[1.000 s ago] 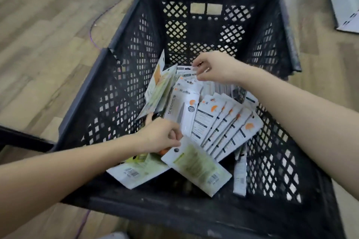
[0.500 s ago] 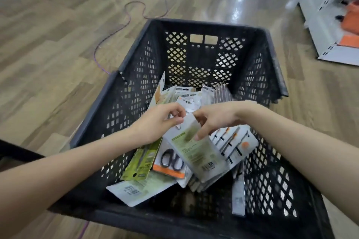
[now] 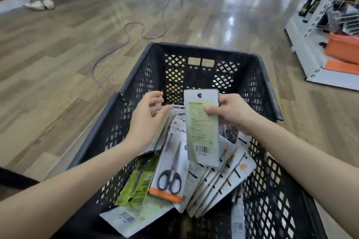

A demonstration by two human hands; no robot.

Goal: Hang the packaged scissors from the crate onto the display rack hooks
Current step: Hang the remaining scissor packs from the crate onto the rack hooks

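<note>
Pack (image 3: 201, 130) of scissors, pinched upright at centre frame by right hand (image 3: 231, 115), hang-hole uppermost for hooking; left hand (image 3: 148, 120), fingers loose, steadies packs in crate (image 3: 268, 83).

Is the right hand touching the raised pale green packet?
Touching. The head view shows the right hand pinching the raised packet by its right edge, thumb across the printed back.

This is a shop. A white display rack (image 3: 318, 25) with rows of holes and hooks stands on a shiny wood floor (image 3: 58, 64). A black crate (image 3: 268, 83) holds many packaged scissors (image 3: 171, 170) with barcodes, like things for sale.
</note>
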